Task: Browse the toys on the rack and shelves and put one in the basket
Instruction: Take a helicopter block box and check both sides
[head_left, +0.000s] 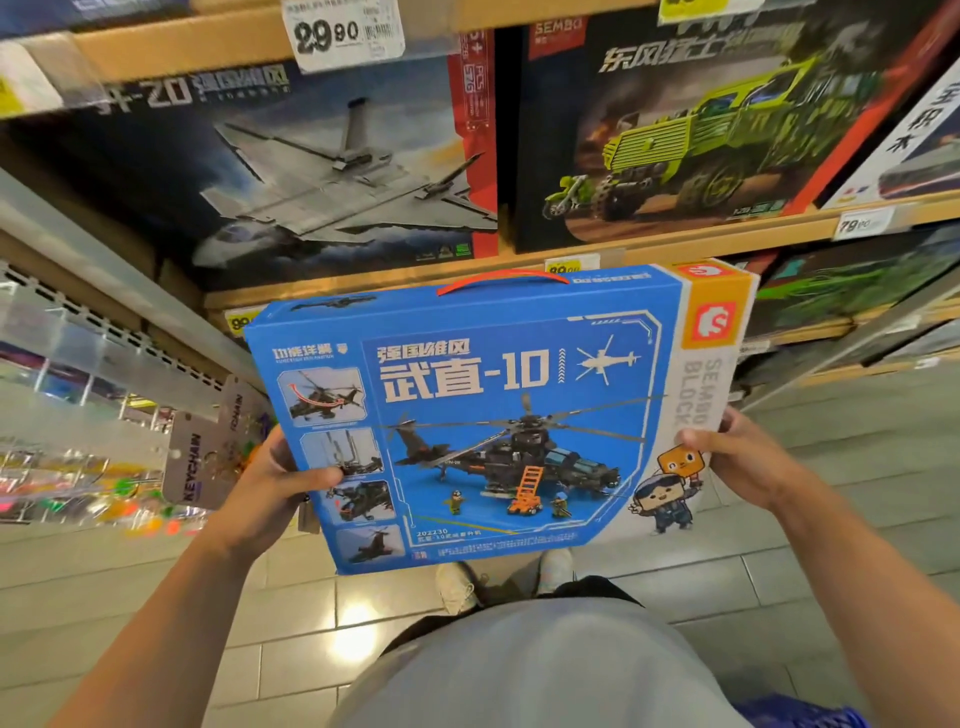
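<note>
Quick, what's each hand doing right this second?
Left hand: grips the left edge of the blue helicopter box.
Right hand: grips the box's right edge.

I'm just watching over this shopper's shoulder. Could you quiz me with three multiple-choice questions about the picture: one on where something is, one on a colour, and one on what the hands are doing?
1. Where is the fighter jet box?
A. On the shelf, left of the green truck box
B. On the floor
C. In the person's hands

2. What colour is the carry handle on the helicopter box?
A. Green
B. Red
C. White

3. How is the helicopter box being held?
A. By the left hand alone
B. It lies on the shelf, untouched
C. By both hands, the right hand on its other side

Answers: 1 A, the jet box stands on the wooden shelf beside the truck box. 2 B, a thin red strap arches over the box's top edge. 3 C, one hand grips each side edge.
</note>
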